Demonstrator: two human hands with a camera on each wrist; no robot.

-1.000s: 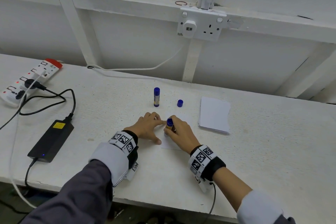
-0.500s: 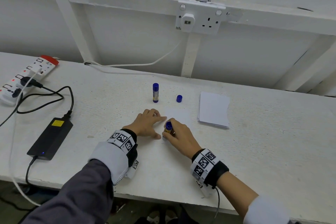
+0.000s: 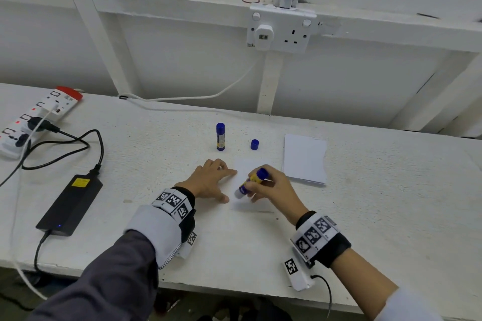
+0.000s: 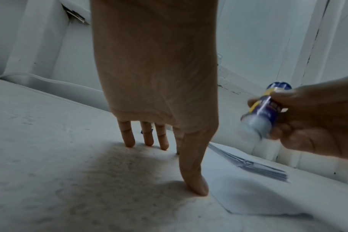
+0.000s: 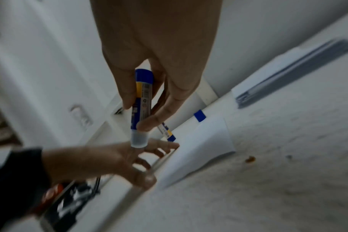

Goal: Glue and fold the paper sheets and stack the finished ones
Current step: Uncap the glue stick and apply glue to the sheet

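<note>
Head view first — what is the right hand (image 3: 271, 186) doing?

— It grasps an uncapped glue stick (image 3: 251, 182), fingers and thumb curled round the barrel. The stick is tilted, its pale glue end pointing down and left over the paper sheet (image 3: 247, 164), its blue base up. In the right wrist view the thumb and fingers (image 5: 127, 94) pinch the barrel (image 5: 142, 100) from both sides. Whether the tip touches the sheet I cannot tell; in the left wrist view the stick (image 4: 262, 113) is blurred and looks lifted off it.

— And the left hand (image 3: 208, 182)?

— Spread and released, holding nothing. Its fingertips (image 4: 129, 142) and thumb press down on the table (image 3: 365, 216), the thumb at the sheet's left edge.

— Where does the sheet lie?

— Flat, in the middle of the table between the two hands, partly under the right hand.

— The other paper?

— A stack of sheets (image 3: 304, 157) lies just right of it, toward the back edge.

— Anything else nearby?

— A second glue stick (image 3: 220, 136), capped, stands upright behind the left hand, and a loose blue cap (image 3: 254, 144) sits to its right. Toward the left edge lie a black power adapter (image 3: 70, 203) and a power strip (image 3: 36, 120).
</note>
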